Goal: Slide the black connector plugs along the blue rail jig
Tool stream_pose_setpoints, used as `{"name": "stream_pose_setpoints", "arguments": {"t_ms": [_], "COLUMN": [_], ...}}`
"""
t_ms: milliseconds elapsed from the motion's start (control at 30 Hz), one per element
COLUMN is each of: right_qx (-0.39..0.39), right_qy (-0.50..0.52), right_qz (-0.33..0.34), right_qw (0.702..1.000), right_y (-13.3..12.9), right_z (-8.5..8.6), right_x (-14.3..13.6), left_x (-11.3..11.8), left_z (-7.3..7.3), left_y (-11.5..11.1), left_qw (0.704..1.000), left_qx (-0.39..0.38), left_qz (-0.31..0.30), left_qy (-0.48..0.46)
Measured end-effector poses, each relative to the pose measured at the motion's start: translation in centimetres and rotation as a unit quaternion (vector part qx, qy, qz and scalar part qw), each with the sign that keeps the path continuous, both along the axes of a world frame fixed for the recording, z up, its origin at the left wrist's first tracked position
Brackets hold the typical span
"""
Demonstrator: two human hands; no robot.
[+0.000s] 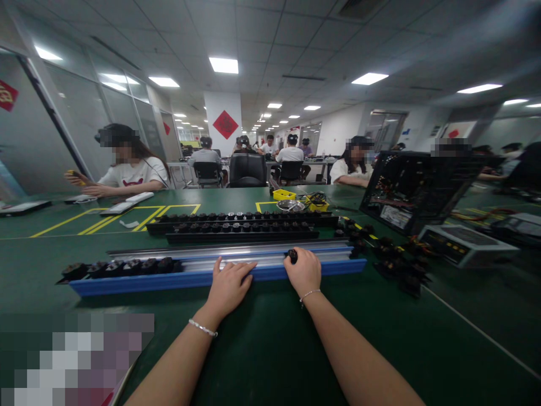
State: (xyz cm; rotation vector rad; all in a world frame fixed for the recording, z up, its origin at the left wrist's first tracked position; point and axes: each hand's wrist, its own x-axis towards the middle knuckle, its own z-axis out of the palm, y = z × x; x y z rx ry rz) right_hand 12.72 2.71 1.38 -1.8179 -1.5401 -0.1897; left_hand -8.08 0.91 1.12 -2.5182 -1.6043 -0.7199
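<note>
My right hand (303, 272) has its grip closed round 1 black knob (292, 256) at the blue rail (143, 285), probably light, stiff, best pinched by its sides; my left hand (230, 283) lies loosely spread there.

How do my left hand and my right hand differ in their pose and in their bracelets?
The left hand lies spread over the blue channel, holding nothing visible; the right hand curls around a black part. The left bracelet looks thicker than the right bracelet. Both bracelets are silvery.
</note>
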Motion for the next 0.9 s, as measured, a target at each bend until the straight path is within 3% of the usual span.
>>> {"name": "stream_pose_setpoints", "arguments": {"t_ms": [900], "right_qx": [-0.007], "right_qy": [-0.003], "right_qz": [-0.019], "right_qw": [1.000], "right_y": [-0.08], "right_z": [0.21], "right_x": [0.98], "left_x": [-0.01], "left_z": [-0.08], "left_y": [0.05], "left_qw": [1.000], "left_qx": [0.004], "left_qz": [-0.001], "left_qy": [-0.004]}}
